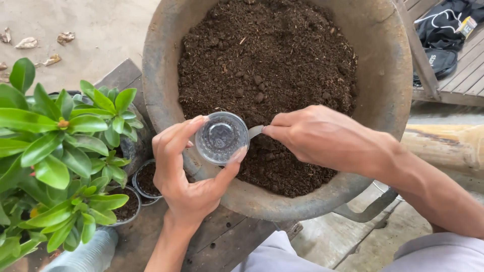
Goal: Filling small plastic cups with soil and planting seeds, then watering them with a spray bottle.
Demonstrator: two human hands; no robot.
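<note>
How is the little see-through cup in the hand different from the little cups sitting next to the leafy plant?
The clear cup is empty, so you can see right through it; the small pots beside the green plant are filled with dark soil. The clear cup is held up by the left hand over the big soil basin; the small pots stand on the wooden boards. Both are small and round.

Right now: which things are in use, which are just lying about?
In use: left hand holding clear plastic cup; right hand gripping a pale tool against it; soil in the big basin.

Lying about: leafy potted plants, small soil-filled cups, dark bag, dry leaves.
</note>
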